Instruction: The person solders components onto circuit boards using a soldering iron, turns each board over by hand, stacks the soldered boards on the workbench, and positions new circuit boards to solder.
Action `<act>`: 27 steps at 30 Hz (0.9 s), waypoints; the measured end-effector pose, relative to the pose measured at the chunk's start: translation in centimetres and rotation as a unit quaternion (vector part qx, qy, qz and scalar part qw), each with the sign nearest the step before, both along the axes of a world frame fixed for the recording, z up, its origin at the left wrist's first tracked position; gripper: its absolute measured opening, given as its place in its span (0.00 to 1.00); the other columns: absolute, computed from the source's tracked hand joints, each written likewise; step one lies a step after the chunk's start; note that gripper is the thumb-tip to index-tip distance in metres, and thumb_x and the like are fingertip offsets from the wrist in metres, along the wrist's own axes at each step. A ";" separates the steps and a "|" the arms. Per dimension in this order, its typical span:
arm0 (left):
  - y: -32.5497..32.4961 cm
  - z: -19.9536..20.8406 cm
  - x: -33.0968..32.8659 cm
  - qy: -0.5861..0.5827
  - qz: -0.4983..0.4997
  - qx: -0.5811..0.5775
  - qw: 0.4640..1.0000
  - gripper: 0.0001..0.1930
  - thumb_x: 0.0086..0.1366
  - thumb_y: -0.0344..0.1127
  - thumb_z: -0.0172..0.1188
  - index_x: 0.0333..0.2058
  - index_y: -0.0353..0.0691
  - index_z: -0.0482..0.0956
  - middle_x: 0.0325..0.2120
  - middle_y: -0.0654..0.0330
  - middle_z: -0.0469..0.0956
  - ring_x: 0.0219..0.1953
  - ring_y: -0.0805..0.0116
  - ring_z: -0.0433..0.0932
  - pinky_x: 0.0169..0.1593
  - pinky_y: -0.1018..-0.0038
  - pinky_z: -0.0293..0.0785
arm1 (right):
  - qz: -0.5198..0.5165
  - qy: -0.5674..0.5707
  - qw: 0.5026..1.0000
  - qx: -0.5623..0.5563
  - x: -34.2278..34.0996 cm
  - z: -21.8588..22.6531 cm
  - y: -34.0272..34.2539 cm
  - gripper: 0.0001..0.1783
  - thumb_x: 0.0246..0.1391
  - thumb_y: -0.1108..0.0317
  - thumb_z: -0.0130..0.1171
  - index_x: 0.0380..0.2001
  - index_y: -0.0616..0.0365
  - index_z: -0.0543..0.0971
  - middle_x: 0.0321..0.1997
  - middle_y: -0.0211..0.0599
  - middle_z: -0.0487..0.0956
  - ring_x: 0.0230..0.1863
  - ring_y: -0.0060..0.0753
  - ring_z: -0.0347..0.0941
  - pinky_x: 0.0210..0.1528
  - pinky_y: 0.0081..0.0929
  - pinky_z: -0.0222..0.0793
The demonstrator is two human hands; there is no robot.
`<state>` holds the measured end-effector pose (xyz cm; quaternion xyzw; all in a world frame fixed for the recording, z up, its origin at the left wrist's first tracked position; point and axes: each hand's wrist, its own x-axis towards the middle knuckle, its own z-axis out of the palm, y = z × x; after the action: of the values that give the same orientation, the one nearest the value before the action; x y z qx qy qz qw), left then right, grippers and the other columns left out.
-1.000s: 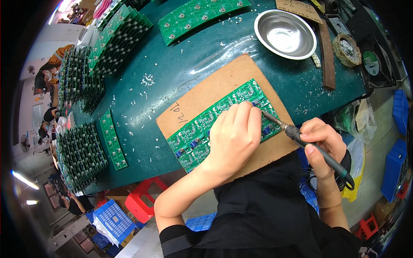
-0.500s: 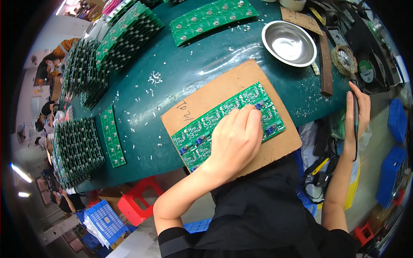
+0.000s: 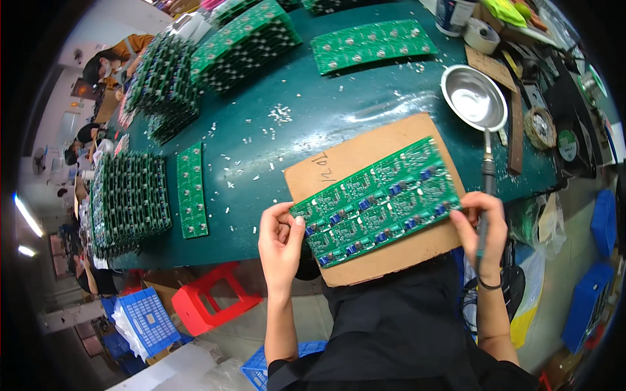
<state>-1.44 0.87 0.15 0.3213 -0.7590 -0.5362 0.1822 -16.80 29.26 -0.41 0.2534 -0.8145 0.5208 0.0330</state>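
A green circuit board panel [image 3: 378, 208] with several blue components is held above a piece of brown cardboard [image 3: 391, 138]. At its left end, my left hand [image 3: 280, 244] is closed on the edge, thumb on top. My right hand [image 3: 486, 228] pinches the right end between thumb and fingers. That same hand also keeps a soldering iron [image 3: 488, 171], which points away from me with its tip near the metal bowl [image 3: 473, 98]. The iron's cord runs down past my wrist.
Tall stacks of circuit boards [image 3: 130, 199] stand at the left and far left [image 3: 244, 45]. A single narrow board [image 3: 191, 189] and another panel [image 3: 372, 45] lie on the green table [image 3: 254, 176]. White clippings [image 3: 280, 115] are scattered about. A wooden strip [image 3: 515, 130] lies right of the bowl.
My left hand has moved from the middle of the board to its left end. My right hand has come in from the right with the soldering iron and gripped the board's right end.
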 end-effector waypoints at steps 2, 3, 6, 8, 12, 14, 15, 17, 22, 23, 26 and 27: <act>0.1 0.8 -0.8 0.164 0.024 -0.003 0.986 0.10 0.64 0.26 0.61 0.44 0.34 0.74 0.32 0.65 0.72 0.27 0.83 0.61 0.30 0.85 0.58 | -0.002 -0.120 0.969 -0.215 -0.3 2.0 -0.7 0.20 0.53 0.80 0.63 0.48 0.61 0.69 0.41 0.38 0.76 0.36 0.22 0.70 0.40 0.19 0.67; -0.2 0.6 -1.5 0.201 0.035 -0.070 0.976 0.11 0.61 0.22 0.62 0.42 0.36 0.75 0.32 0.66 0.76 0.26 0.82 0.61 0.29 0.84 0.58 | 0.020 -0.138 0.958 -0.250 -0.6 3.0 -0.8 0.19 0.55 0.78 0.62 0.48 0.62 0.70 0.42 0.39 0.76 0.39 0.24 0.71 0.43 0.19 0.68; -1.7 2.1 -1.8 0.180 -0.003 -0.259 0.949 0.12 0.61 0.22 0.61 0.43 0.38 0.73 0.38 0.61 0.80 0.28 0.83 0.63 0.32 0.85 0.61 | 0.122 -0.007 0.961 -0.248 -1.3 6.0 -1.9 0.15 0.57 0.71 0.64 0.46 0.62 0.74 0.47 0.50 0.78 0.45 0.36 0.76 0.48 0.27 0.72; -2.6 0.8 -3.4 0.177 0.011 -0.270 0.946 0.11 0.55 0.18 0.61 0.37 0.38 0.77 0.36 0.62 0.82 0.26 0.77 0.68 0.30 0.79 0.66 | 0.106 0.053 0.971 -0.206 -1.3 6.4 -2.9 0.12 0.57 0.71 0.63 0.43 0.62 0.76 0.47 0.53 0.79 0.43 0.38 0.77 0.46 0.29 0.73; -2.6 -0.5 -4.6 0.131 0.007 -0.236 0.963 0.09 0.55 0.20 0.61 0.36 0.38 0.77 0.34 0.65 0.82 0.23 0.75 0.66 0.28 0.78 0.66 | 0.103 0.112 0.977 -0.151 -1.5 6.4 -3.5 0.10 0.55 0.74 0.63 0.40 0.62 0.77 0.44 0.53 0.80 0.44 0.41 0.78 0.47 0.32 0.74; -2.8 -1.0 -4.5 0.126 0.014 -0.228 0.965 0.09 0.55 0.21 0.61 0.36 0.38 0.77 0.34 0.67 0.82 0.23 0.75 0.64 0.28 0.78 0.66 | 0.102 0.106 0.977 -0.156 -1.4 6.2 -3.7 0.11 0.55 0.74 0.63 0.41 0.62 0.77 0.43 0.53 0.80 0.43 0.42 0.78 0.48 0.33 0.74; -2.9 -1.1 -4.5 0.134 0.011 -0.231 0.964 0.08 0.56 0.21 0.62 0.36 0.37 0.77 0.34 0.67 0.82 0.22 0.78 0.62 0.27 0.80 0.63 | 0.102 0.098 0.976 -0.165 -1.3 6.1 -3.7 0.11 0.54 0.75 0.63 0.41 0.62 0.77 0.43 0.53 0.80 0.43 0.42 0.79 0.48 0.33 0.74; -2.8 -1.2 -4.5 0.142 0.008 -0.230 0.963 0.07 0.58 0.22 0.62 0.35 0.36 0.78 0.34 0.67 0.83 0.22 0.82 0.59 0.26 0.83 0.60 | 0.102 0.090 0.975 -0.173 -1.2 6.2 -3.7 0.11 0.54 0.75 0.63 0.41 0.62 0.77 0.43 0.52 0.80 0.43 0.42 0.79 0.48 0.33 0.74; -2.9 -1.4 -4.5 0.135 0.013 -0.221 0.966 0.07 0.58 0.22 0.62 0.36 0.36 0.77 0.33 0.68 0.82 0.22 0.83 0.58 0.26 0.84 0.59 | 0.106 0.118 0.976 -0.148 -1.1 7.2 -4.3 0.12 0.52 0.76 0.65 0.40 0.61 0.78 0.42 0.50 0.81 0.43 0.41 0.79 0.48 0.33 0.74; -2.9 -1.4 -4.4 0.132 0.015 -0.216 0.967 0.07 0.59 0.22 0.62 0.37 0.36 0.77 0.32 0.69 0.82 0.22 0.83 0.58 0.26 0.84 0.58 | 0.102 0.127 0.976 -0.147 -1.0 7.3 -4.5 0.12 0.50 0.77 0.66 0.40 0.60 0.78 0.40 0.49 0.81 0.42 0.42 0.79 0.47 0.33 0.74; -2.7 -1.3 -4.4 0.122 0.027 -0.196 0.973 0.08 0.57 0.23 0.63 0.37 0.38 0.79 0.30 0.68 0.79 0.21 0.79 0.60 0.26 0.80 0.62 | 0.111 0.143 0.975 -0.128 -0.8 7.9 -4.6 0.13 0.48 0.78 0.66 0.39 0.61 0.78 0.40 0.50 0.81 0.42 0.43 0.80 0.46 0.33 0.74; -2.7 -1.1 -4.3 0.118 0.026 -0.194 0.973 0.08 0.57 0.24 0.63 0.37 0.38 0.79 0.29 0.68 0.78 0.21 0.80 0.59 0.25 0.80 0.61 | 0.117 0.151 0.973 -0.132 -0.7 7.9 -4.8 0.14 0.47 0.79 0.67 0.39 0.61 0.78 0.40 0.50 0.81 0.41 0.43 0.80 0.45 0.32 0.75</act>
<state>-5.71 -1.88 -0.99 0.2335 -0.8134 -0.4077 0.3430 -17.53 24.49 7.51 0.4163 -0.6888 0.5798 0.1270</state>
